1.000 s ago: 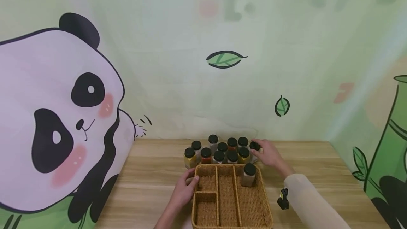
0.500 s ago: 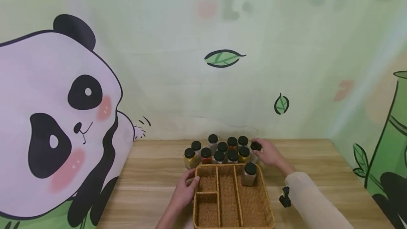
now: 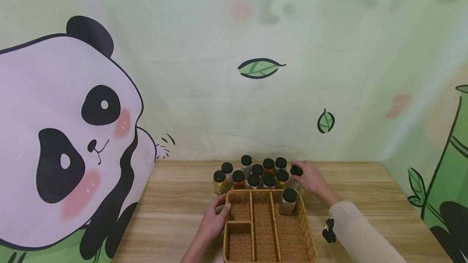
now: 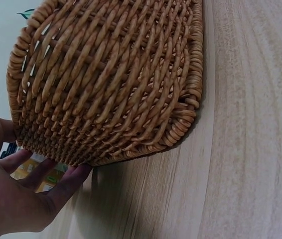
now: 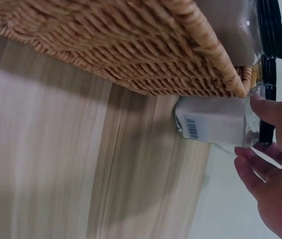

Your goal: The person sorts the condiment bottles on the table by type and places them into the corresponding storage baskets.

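A brown wicker basket [image 3: 257,230] with several compartments sits on the table. My left hand [image 3: 212,222] holds its far left corner, the thumb near the rim and the fingers against the outer side in the left wrist view. Behind the basket's far right corner, my right hand [image 3: 308,177] pinches a black-lidded glass spice jar [image 5: 215,122] near its lid between thumb and fingers. Pale contents and a barcode label show through that jar, which stands upright. Another black-lidded spice jar [image 3: 287,203] stands in the far end of the basket's right compartment.
Several more black-lidded jars [image 3: 239,180], with yellow, red and pale contents, crowd together behind the basket on the wooden table [image 3: 175,198]. A printed backdrop [image 3: 204,92] with a panda and leaves hangs right behind the table's far edge.
The jar in my right hand has shifted slightly right, a little apart from its neighbours, and more of its lid shows. My left hand and the basket stay nearly in place.
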`<state>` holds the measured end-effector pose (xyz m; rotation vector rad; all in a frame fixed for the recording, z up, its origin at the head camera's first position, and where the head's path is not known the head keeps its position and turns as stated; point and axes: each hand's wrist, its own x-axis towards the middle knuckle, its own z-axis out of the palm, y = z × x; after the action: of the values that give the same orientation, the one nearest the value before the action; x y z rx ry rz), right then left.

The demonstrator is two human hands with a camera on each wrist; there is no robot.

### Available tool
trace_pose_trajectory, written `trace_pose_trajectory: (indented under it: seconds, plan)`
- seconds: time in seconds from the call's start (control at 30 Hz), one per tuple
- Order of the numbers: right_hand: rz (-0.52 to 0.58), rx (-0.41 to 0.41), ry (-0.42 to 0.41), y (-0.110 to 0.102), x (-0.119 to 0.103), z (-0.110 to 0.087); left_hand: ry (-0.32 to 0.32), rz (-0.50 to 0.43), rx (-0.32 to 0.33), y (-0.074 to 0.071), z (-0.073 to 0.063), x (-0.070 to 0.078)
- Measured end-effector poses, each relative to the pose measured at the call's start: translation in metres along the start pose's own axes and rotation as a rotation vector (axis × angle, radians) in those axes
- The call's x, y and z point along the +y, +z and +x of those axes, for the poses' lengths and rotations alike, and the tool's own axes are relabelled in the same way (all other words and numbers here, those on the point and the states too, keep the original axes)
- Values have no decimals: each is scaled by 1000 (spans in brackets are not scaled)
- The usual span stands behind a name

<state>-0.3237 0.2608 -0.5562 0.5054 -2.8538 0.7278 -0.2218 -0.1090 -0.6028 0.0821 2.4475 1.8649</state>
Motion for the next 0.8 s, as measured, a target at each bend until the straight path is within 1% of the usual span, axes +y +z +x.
trace_pose_trajectory:
  seconds: [0.13,0.23,0.33,0.5,0.63,0.8]
  plan:
    - [-1,-30,32,-11,3,-4,-9,16,6,2,1,-2]
    - [13,-35,45,-25,5,-11,-9,19,0,2,0,-2]
    - [20,-35,28,-45,4,-17,-14,24,6,1,-1,-1]
    - [28,-28,-33,-78,0,-21,-12,28,21,0,1,-1]
    - [51,-18,-77,-103,-11,-24,-24,13,16,0,1,-2]
    - [25,-10,-123,-129,-39,-25,-25,-6,4,2,2,-4]
